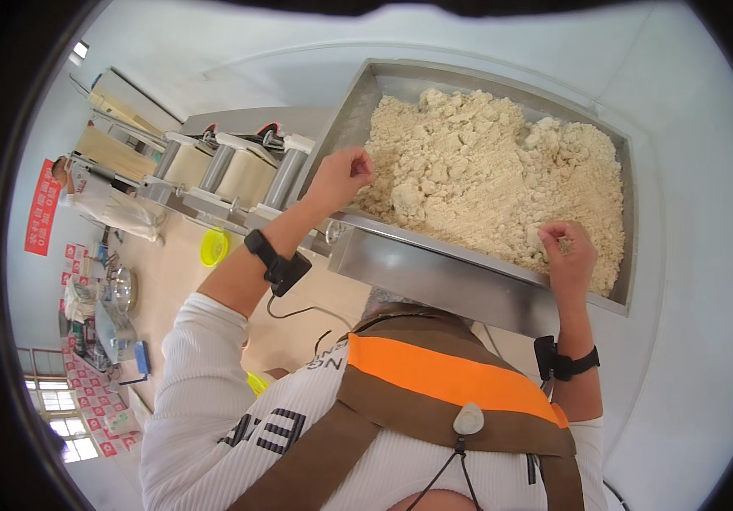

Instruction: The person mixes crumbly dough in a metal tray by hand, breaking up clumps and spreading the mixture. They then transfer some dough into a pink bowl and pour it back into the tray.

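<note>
Pale, crumbly dough (477, 170) lies heaped in a large rectangular metal trough (443, 243) in front of me. My left hand (343, 177) is over the trough's left end, its fingers curled together close to the crumbs. Whatever that hand may hold is hidden. At the near right side, my right hand (571, 260) is bent over the edge of the heap with thumb and fingers drawn together. A small beige patch shows inside its curl; I cannot tell whether it is held dough or the heap behind.
Left of the trough runs a machine with metal rollers (217, 170) carrying dough sheets. A yellow-green basin (213, 247) sits on the floor beyond my left arm. Another person (107, 200) is at the machine's far end. Metal bowls (124, 288) and other goods stand farther left.
</note>
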A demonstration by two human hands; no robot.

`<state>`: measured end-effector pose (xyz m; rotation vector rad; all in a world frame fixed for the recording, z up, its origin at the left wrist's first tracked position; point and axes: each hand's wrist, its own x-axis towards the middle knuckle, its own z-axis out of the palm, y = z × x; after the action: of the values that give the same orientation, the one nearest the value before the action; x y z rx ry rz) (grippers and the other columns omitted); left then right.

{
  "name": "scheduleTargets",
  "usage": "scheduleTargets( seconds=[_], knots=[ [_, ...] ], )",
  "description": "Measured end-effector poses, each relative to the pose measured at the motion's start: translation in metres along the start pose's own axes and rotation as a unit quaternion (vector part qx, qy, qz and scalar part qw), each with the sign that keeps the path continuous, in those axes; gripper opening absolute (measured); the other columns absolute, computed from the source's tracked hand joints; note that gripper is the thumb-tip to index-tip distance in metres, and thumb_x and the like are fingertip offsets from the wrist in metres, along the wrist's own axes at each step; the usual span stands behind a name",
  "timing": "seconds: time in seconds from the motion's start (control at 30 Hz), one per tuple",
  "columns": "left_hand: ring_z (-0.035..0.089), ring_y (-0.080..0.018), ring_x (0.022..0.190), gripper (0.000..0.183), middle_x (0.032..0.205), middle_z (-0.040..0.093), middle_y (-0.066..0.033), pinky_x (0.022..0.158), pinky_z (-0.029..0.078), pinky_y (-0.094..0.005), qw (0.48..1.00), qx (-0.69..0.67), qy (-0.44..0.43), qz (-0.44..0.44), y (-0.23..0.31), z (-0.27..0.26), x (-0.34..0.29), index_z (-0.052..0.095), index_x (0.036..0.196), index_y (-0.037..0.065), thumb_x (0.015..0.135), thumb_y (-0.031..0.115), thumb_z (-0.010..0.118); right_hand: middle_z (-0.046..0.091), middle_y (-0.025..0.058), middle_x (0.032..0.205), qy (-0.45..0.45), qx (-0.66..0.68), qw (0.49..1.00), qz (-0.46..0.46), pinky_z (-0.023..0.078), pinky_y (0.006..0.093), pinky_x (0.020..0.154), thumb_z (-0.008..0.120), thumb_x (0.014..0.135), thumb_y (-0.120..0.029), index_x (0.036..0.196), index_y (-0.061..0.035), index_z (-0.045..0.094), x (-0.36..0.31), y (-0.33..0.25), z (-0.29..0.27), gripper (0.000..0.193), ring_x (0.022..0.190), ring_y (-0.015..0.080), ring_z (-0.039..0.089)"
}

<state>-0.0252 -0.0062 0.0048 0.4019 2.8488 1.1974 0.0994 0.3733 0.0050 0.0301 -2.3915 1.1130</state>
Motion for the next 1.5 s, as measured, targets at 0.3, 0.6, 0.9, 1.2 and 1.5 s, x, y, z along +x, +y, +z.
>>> scheduleTargets(
  seconds=[0.3, 0.6, 0.9, 1.2, 1.5],
  knots=[
    [0.063, -0.0220, 0.074, 0.016, 0.084, 0.064, -0.0104, 0.069, 0.049, -0.0296, 0.983, 0.015, 0.158, 0.087, -0.002, 0.015, -0.014, 0.067, 0.097, 0.002, 0.083, -0.005, 0.066, 0.071, 0.0092, 0.088, -0.126, -0.008, 0.988, -0.085, 0.051, 0.0302, 0.074, 0.067, 0.091, -0.014, 0.103, -0.0052, 0.072, 0.080, -0.073, -0.023, 0.016, 0.080, 0.0196, 0.067],
    [0.061, -0.0309, 0.092, 0.037, 0.106, 0.062, -0.0118, 0.076, 0.050, -0.0401, 0.971, 0.008, 0.229, 0.069, 0.007, 0.012, -0.027, 0.066, 0.096, 0.006, 0.071, -0.017, 0.051, 0.063, 0.0171, 0.129, -0.353, -0.186, 0.917, 0.031, 0.049, 0.0406, 0.097, 0.070, 0.086, -0.049, 0.136, -0.0100, 0.056, 0.229, 0.002, 0.095, 0.064, 0.117, 0.0285, 0.060],
    [0.060, -0.0328, 0.102, 0.025, 0.106, 0.065, -0.0125, 0.085, 0.050, -0.0406, 0.957, 0.008, 0.260, 0.127, 0.008, 0.009, -0.029, 0.065, 0.095, 0.005, 0.076, -0.009, 0.057, 0.037, 0.0226, 0.154, -0.380, -0.227, 0.885, 0.144, 0.035, 0.0471, 0.115, 0.073, 0.082, -0.050, 0.155, -0.0110, 0.031, 0.239, 0.048, 0.179, 0.093, 0.145, 0.0367, 0.033],
    [0.060, -0.0316, 0.097, 0.019, 0.099, 0.064, -0.0091, 0.083, 0.049, -0.0409, 0.948, 0.022, 0.283, 0.146, 0.013, 0.011, -0.027, 0.064, 0.091, 0.006, 0.077, -0.006, 0.061, 0.043, 0.0214, 0.150, -0.489, -0.228, 0.841, 0.024, 0.039, 0.0471, 0.111, 0.069, 0.087, -0.041, 0.155, -0.0148, 0.032, 0.202, -0.016, 0.212, 0.081, 0.137, 0.0384, 0.043],
    [0.059, -0.0321, 0.099, 0.017, 0.101, 0.064, -0.0102, 0.085, 0.049, -0.0411, 0.956, 0.030, 0.263, 0.130, 0.012, 0.009, -0.030, 0.065, 0.092, 0.006, 0.079, -0.004, 0.060, 0.046, 0.0142, 0.150, -0.527, -0.333, 0.776, -0.096, 0.033, 0.0493, 0.115, 0.058, 0.085, -0.068, 0.148, -0.0152, 0.045, 0.163, -0.029, 0.147, 0.083, 0.141, 0.0329, 0.040]
  ],
)
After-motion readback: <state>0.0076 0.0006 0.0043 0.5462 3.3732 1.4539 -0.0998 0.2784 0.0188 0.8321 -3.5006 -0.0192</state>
